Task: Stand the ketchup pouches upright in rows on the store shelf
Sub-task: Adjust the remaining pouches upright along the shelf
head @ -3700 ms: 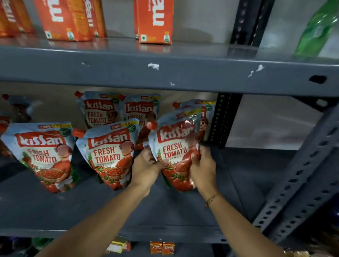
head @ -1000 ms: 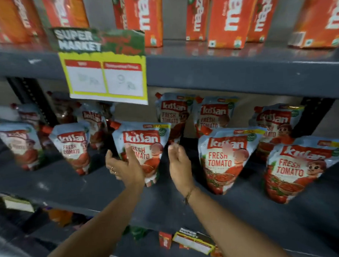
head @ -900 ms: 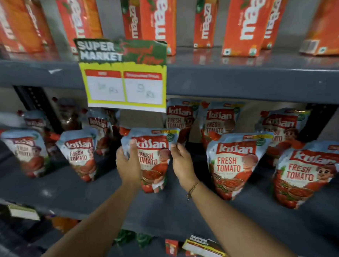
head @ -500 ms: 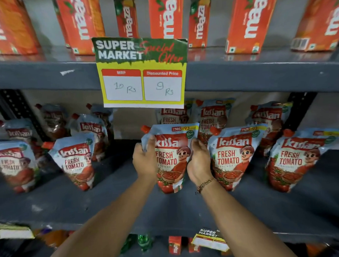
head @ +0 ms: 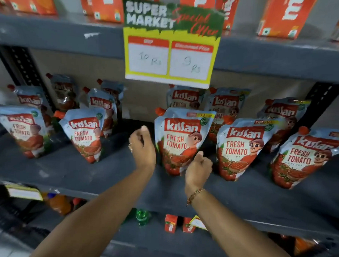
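Several Kissan ketchup pouches stand in two rows on the grey middle shelf (head: pixel 74 170). The centre front pouch (head: pixel 181 139) stands upright below the price sign. My left hand (head: pixel 142 146) hovers just left of that pouch, fingers loosely curled, holding nothing and not touching it. My right hand (head: pixel 197 165) stays at its lower right edge, thumb on the front and fingers curled against it. Front-row neighbours are a pouch on the right (head: pixel 240 149), one at the far right (head: pixel 308 158) that leans right, and two on the left (head: pixel 85 137) (head: pixel 23 131).
A yellow and green price sign (head: pixel 171 41) hangs from the upper shelf edge over the back row. Orange juice cartons (head: pixel 283 12) line the upper shelf. Black slotted uprights (head: pixel 321 105) stand at both sides. Small red cartons (head: pixel 170 223) and bottles sit on the shelf below.
Half a second ago both hands gripped the centre pouch by its sides. My left hand has come off and moved left; my right hand has slid down to the lower right edge.
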Action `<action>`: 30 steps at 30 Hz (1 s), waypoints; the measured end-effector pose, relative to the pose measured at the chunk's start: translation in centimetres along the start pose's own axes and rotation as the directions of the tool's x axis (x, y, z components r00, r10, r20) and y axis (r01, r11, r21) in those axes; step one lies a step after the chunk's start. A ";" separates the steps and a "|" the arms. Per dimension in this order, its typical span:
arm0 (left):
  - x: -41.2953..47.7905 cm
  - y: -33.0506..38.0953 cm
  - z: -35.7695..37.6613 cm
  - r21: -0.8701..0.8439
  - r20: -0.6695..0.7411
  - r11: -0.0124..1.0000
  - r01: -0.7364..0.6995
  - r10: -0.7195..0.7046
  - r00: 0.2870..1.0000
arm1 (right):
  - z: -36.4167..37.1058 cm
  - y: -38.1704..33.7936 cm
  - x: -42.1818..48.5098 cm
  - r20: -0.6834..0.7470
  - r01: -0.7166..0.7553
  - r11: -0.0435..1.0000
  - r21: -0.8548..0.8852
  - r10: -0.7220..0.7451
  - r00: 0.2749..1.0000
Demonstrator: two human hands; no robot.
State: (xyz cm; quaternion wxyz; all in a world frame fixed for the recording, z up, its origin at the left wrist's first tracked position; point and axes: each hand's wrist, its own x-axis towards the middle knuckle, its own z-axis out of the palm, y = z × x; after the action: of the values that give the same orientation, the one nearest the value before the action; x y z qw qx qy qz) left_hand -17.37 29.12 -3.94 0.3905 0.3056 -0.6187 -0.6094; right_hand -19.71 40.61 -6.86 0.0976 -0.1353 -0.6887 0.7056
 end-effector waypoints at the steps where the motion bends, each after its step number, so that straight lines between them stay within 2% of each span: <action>1: 0.3 -0.5 -1.0 0.023 -0.122 1.000 0.015 -0.012 0.992 | 0.5 1.0 -1.5 -0.004 -0.005 1.000 0.000 0.005 1.000; 2: 0.7 -1.1 -2.1 0.041 -0.241 0.998 0.041 -0.030 0.970 | 1.2 1.8 -3.0 0.028 -0.006 1.000 0.011 0.006 1.000; 4: 2.1 -2.2 -5.0 0.041 -0.411 0.985 0.167 -0.136 0.901 | 3.8 2.7 -6.4 0.180 -0.008 0.999 0.039 0.001 0.984; 6: 4.0 -2.8 -7.4 0.018 -0.473 0.963 0.267 -0.227 0.851 | 7.0 2.6 -8.6 0.362 -0.003 0.998 0.055 -0.017 0.932; 10: 8.9 -2.7 -11.7 0.029 -0.451 0.976 0.217 -0.181 0.874 | 14.7 0.6 -11.2 0.637 0.087 0.996 0.012 -0.075 0.767; 12: 11.2 -2.8 -13.5 -0.009 -0.335 0.982 0.188 -0.180 0.925 | 17.9 -0.2 -11.9 0.688 0.041 0.998 0.043 -0.060 0.723; 14: 13.5 -2.9 -15.2 -0.139 -0.114 0.976 0.166 -0.182 0.977 | 20.6 -0.5 -12.9 0.693 -0.017 0.996 0.082 -0.045 0.719; 18: 16.9 -3.4 -16.8 -0.156 0.128 0.966 0.207 -0.188 0.974 | 23.0 0.9 -14.1 0.645 -0.091 0.991 0.098 0.006 0.764; 24: 19.5 -3.9 -17.3 -0.176 0.304 0.946 0.273 -0.212 0.929 | 25.1 1.8 -15.5 0.487 -0.088 0.983 0.162 -0.002 0.873; 28: 19.9 -3.7 -17.8 -0.148 0.364 0.948 0.281 -0.212 0.907 | 25.7 1.6 -16.2 0.403 -0.033 0.981 0.191 -0.048 0.914; 30: 19.9 -3.5 -18.1 -0.122 0.383 0.950 0.286 -0.221 0.897 | 25.8 1.6 -16.9 0.291 0.031 0.982 0.187 -0.086 0.953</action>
State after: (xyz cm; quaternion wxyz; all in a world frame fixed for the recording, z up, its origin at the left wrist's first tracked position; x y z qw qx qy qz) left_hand -12.35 2.58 -6.07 0.2110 0.2298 -0.5790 -0.7532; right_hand -12.08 10.65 -7.12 0.0256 0.0022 -0.6326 0.7741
